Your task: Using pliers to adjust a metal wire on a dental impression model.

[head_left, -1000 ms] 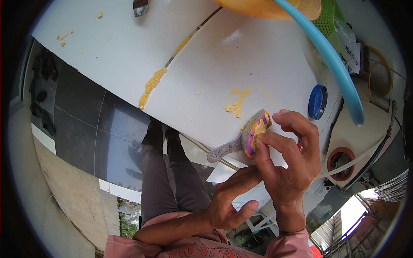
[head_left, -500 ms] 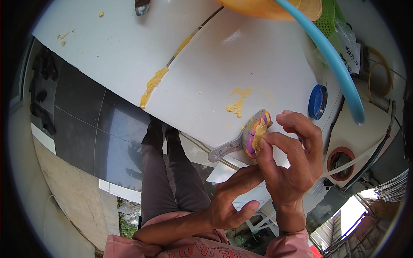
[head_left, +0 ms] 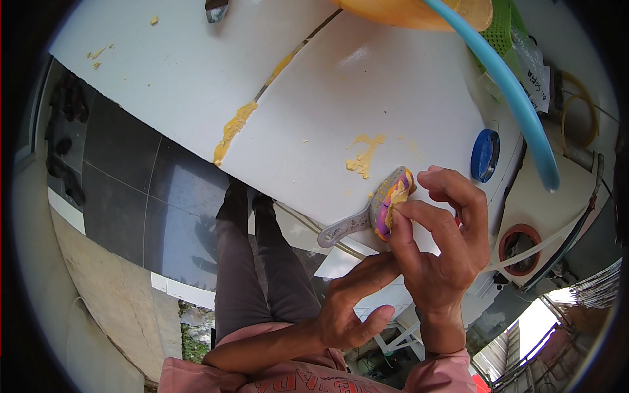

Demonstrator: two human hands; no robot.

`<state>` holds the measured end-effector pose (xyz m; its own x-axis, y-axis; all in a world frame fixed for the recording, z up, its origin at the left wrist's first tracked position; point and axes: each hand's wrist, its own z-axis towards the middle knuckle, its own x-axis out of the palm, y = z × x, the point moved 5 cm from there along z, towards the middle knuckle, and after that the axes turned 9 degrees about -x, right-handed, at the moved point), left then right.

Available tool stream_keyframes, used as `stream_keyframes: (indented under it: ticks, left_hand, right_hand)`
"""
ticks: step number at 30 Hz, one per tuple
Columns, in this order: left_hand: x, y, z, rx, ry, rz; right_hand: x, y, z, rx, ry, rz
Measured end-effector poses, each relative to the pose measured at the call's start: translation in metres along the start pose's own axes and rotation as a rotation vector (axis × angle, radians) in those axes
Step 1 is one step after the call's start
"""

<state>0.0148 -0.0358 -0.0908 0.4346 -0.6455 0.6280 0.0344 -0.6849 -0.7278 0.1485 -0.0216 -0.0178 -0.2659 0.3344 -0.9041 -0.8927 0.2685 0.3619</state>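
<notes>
A grey, speckled tool [head_left: 390, 206] with a short handle and rounded head sits tilted at the near edge of the white table. Purple and orange layers line its head, with yellowish paste [head_left: 398, 195] smeared over them. My right hand [head_left: 445, 239] pinches the paste between thumb and index finger, the other fingers curled and raised. My left hand [head_left: 354, 304] reaches across below, thumb spread and fingers stretched out behind my right hand. Its fingertips are hidden, so whether they touch the tool cannot be seen.
Yellow paste smears [head_left: 363, 156] mark the white tabletop [head_left: 282, 141], with more along its seam [head_left: 236, 131]. A blue round lid [head_left: 485, 155] lies at the right. An orange basin [head_left: 413, 12], a light-blue curved tube [head_left: 504, 72] and a green basket [head_left: 501, 29] are at the far side.
Almost nothing differs. My right thumb and index finger have shifted very slightly left along the tool's paste; my left hand stays in place.
</notes>
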Motion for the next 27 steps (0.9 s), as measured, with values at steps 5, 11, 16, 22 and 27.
stream_keyframes:
  ticks: [5,11,16,22,27]
  left_hand:
    - [-0.0006,-0.0010,0.0000,-0.007,0.006,-0.021]
    - [0.0009,-0.0042,0.0014,0.028,0.014,0.030]
    - [0.0013,-0.0038,0.0013,0.028,0.021,0.028]
    - [0.0002,-0.0035,0.0008,0.034,0.008,0.032]
    - [-0.0008,-0.0001,-0.0010,0.023,0.015,0.024]
  right_hand:
    - [0.0004,0.0004,0.0003,-0.003,-0.006,0.002]
    - [-0.0058,0.0028,-0.0004,0.014,0.054,-0.010]
    - [-0.0079,0.0015,-0.0039,0.009,0.023,0.007]
    - [-0.0063,0.0038,-0.0003,0.005,0.074,0.002]
    - [-0.0040,0.0034,0.0007,0.004,0.076,0.019]
